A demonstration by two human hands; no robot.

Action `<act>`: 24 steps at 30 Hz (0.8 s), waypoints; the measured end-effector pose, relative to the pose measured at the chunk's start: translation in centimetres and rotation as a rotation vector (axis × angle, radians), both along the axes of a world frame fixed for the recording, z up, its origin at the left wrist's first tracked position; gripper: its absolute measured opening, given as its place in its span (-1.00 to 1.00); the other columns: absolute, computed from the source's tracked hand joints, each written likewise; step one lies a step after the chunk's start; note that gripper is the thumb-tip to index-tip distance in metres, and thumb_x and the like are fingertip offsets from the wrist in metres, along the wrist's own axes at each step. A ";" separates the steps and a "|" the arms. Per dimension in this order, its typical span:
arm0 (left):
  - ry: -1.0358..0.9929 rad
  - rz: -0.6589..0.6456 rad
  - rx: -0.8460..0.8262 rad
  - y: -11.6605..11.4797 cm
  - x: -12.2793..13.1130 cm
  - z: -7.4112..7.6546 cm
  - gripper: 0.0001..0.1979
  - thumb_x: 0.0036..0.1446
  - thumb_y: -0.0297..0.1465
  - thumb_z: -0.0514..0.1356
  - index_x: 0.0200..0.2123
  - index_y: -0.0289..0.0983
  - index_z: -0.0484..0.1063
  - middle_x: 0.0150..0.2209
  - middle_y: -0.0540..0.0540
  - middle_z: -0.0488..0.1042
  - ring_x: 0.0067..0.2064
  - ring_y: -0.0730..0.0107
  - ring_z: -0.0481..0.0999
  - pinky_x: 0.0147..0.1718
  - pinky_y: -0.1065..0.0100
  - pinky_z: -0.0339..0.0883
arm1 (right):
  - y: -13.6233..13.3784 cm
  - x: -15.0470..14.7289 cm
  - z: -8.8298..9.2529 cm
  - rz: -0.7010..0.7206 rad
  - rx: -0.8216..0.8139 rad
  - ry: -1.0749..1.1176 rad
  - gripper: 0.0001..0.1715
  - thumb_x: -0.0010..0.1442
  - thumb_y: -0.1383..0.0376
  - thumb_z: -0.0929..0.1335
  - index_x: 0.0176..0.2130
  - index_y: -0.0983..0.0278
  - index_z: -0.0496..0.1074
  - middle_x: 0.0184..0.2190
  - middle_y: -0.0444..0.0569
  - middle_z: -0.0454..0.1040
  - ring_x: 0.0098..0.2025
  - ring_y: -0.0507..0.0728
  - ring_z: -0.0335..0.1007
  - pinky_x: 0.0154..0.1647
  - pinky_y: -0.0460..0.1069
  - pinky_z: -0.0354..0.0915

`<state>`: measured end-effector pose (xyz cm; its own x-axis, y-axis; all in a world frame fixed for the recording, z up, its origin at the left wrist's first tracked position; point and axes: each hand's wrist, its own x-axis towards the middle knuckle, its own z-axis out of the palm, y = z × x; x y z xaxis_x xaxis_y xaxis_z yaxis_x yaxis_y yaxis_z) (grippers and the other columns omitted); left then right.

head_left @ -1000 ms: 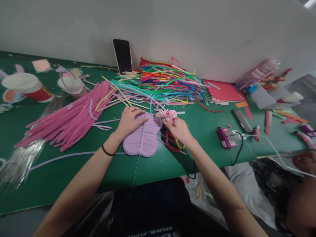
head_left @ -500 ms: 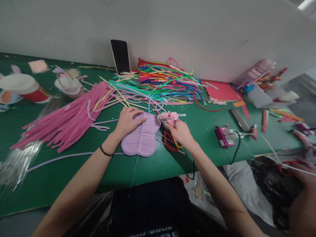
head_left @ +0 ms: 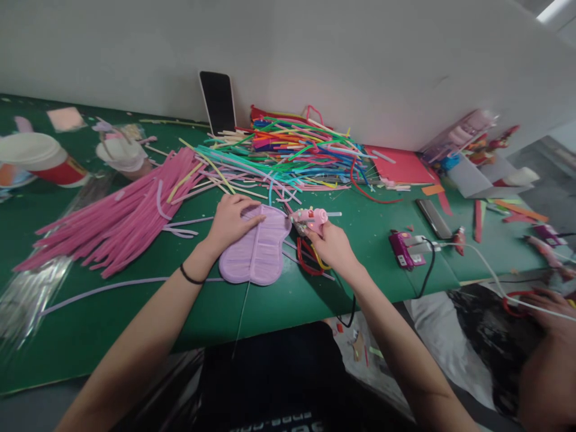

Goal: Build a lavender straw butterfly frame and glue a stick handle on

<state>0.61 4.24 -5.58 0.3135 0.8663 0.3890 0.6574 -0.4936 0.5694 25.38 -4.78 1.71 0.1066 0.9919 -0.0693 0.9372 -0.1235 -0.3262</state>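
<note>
A flat, lobed lilac piece of pipe cleaners (head_left: 243,258) lies on the green table, with a raised strip down its middle. My left hand (head_left: 231,222) holds it by the upper left, thumb on its top face and fingers curled along the far edge. In my right hand (head_left: 333,243) is a pink hot glue gun (head_left: 317,217), a clear glue stick jutting from its back. Its nozzle points left, close to the piece's right edge; whether they touch I cannot tell. Red and yellow scissor handles (head_left: 308,261) show below the gun, beside my right hand.
A bundle of pink pipe cleaners (head_left: 121,219) lies left, a multicoloured heap (head_left: 288,150) behind. A phone (head_left: 218,103) leans on the wall. Cups (head_left: 45,159) stand far left. Right are a purple power adapter (head_left: 405,251), cables and a dark phone (head_left: 432,219). A co-worker's hand (head_left: 549,306) holds red-handled scissors.
My right hand and the glue gun have shifted slightly right, a little away from the piece. My left hand keeps its hold. The whole view has drifted a touch.
</note>
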 end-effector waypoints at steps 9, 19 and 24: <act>0.005 0.003 -0.007 0.1 0.0 0.0 -0.63 0.13 -0.07 0.28 -0.09 -0.16 0.58 -0.10 -0.11 0.54 0.00 0.11 0.40 0.08 0.09 0.22 | -0.9 0.2 0.8 0.007 -0.004 -0.041 -0.70 0.32 0.19 0.31 -0.11 0.36 0.48 -0.26 0.22 0.62 -0.21 0.28 0.57 -0.32 -0.02 0.25; 0.000 -0.005 0.028 -0.1 0.0 0.1 -0.60 0.14 -0.09 0.28 -0.08 -0.23 0.60 -0.10 -0.13 0.55 -0.01 0.12 0.41 0.05 0.13 0.22 | -1.1 0.2 1.4 0.031 0.085 0.057 -0.70 0.28 0.16 0.33 -0.16 0.35 0.50 -0.29 0.18 0.62 -0.24 0.29 0.57 -0.32 -0.01 0.25; -0.013 -0.006 0.026 -0.1 0.0 0.0 -0.61 0.14 -0.10 0.29 -0.08 -0.23 0.60 -0.10 -0.13 0.55 -0.01 0.13 0.40 0.06 0.13 0.21 | -0.3 0.1 1.4 -0.008 0.119 0.116 -0.70 0.25 0.18 0.34 -0.15 0.35 0.49 -0.24 0.17 0.62 -0.22 0.28 0.55 -0.27 0.02 0.28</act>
<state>0.64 4.10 -5.55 0.3133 0.8539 0.4156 0.6473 -0.5123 0.5644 25.44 -5.04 3.14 0.1122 0.9930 0.0364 0.8914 -0.0844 -0.4452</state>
